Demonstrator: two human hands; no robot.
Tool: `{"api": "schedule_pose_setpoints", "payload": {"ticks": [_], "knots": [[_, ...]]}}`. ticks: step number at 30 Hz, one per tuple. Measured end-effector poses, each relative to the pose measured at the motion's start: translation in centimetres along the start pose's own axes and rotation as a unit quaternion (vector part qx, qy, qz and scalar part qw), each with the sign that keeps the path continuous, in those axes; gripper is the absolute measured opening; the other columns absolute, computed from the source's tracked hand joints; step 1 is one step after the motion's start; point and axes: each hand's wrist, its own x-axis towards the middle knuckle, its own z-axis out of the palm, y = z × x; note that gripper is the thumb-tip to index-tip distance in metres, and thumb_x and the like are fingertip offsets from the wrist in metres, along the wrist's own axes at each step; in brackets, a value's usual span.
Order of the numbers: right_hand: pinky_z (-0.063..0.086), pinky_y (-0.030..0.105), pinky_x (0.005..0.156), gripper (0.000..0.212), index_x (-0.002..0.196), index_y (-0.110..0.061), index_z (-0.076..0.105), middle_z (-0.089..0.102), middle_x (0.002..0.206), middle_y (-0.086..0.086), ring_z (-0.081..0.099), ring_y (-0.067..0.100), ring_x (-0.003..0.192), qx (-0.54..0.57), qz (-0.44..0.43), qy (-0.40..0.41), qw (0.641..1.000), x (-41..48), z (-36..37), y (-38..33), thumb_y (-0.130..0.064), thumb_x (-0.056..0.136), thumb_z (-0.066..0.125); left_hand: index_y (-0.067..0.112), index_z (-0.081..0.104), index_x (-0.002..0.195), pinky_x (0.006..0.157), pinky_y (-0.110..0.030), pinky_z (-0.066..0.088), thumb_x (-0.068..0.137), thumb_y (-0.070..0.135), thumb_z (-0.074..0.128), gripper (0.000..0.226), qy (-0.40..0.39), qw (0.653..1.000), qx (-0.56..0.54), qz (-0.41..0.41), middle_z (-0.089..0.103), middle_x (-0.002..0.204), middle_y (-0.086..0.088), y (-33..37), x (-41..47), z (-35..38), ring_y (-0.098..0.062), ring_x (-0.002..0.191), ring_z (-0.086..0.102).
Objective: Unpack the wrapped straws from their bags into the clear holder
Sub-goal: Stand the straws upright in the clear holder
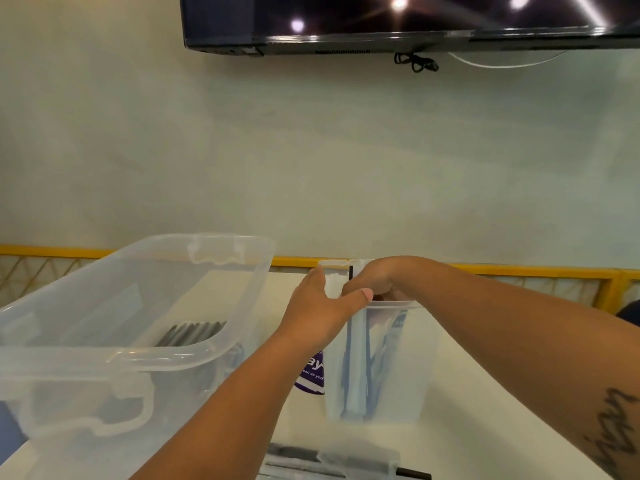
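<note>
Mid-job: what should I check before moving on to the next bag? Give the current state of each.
1. Clear holder upright on the table: ok.
2. Wrapped straws standing inside it: ok.
3. Left hand at the holder's rim: ok.
4. Right hand free of straws: cannot tell, its fingertips are hidden in the opening.
5. Another bag of straws lying at the near table edge: ok.
</note>
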Motion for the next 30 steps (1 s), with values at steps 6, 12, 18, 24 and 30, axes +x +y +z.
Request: {"api": "schedule_pose_setpoints", "payload": {"ticks": [6,12,18,24,30], "knots": [[0.038,0.039,0.106,0.045,0.131,-0.002,0.047,0.047,0.137,0.013,0.048,0.031,0.125,-0.095,-0.007,0.075,0.993,-0.1,0.0,0.2,-0.031,0.096,0.048,0.023,0.007,0.15,0.111,-0.033,0.024,0.082,0.053,0.06,0.091,0.0,1.0,-0.009,0.0,0.014,0.158,0.004,0.0,0.0,0.0,-0.019,0.144,0.018],[0.046,0.03,0.085,0.019,0.083,-0.003,0.06,0.063,0.091,0.008,0.061,0.024,0.097,-0.094,-0.02,0.105,0.99,-0.2,-0.6,0.9,-0.021,0.088,0.06,0.025,0.007,0.15,0.113,-0.038,0.025,0.082,0.058,0.055,0.09,0.014,1.0,0.01,0.007,0.014,0.158,0.003,-0.1,-0.5,0.1,-0.021,0.144,0.018],[0.046,0.027,0.066,0.026,0.087,-0.005,0.064,0.065,0.083,0.007,0.061,0.019,0.073,-0.139,-0.091,0.219,0.962,-4.0,-1.4,1.5,-0.031,0.085,0.064,0.025,0.004,0.15,0.117,-0.039,0.018,0.083,0.057,0.055,0.09,0.03,0.998,0.001,0.049,0.011,0.158,0.006,-0.7,-2.2,-0.3,-0.018,0.145,0.011],[0.043,0.022,0.083,0.025,0.11,-0.012,0.066,0.065,0.106,0.001,0.058,0.014,0.097,0.02,-0.255,0.374,0.891,-10.0,0.5,4.0,-0.018,0.087,0.06,0.026,0.013,0.149,0.116,-0.035,0.02,0.084,0.047,0.061,0.084,0.077,0.993,0.024,0.09,0.017,0.156,0.006,-0.4,-5.5,-0.2,-0.015,0.144,0.014],[0.041,0.006,0.073,0.016,0.094,-0.021,0.066,0.062,0.09,-0.008,0.056,0.007,0.085,0.196,-0.28,0.393,0.854,-13.3,5.9,8.3,-0.01,0.084,0.061,0.026,0.047,0.131,0.109,-0.026,0.025,0.083,0.034,0.065,0.051,0.088,0.981,0.104,0.14,0.031,0.146,0.005,-0.9,-9.7,1.6,-0.014,0.137,0.025]]}}
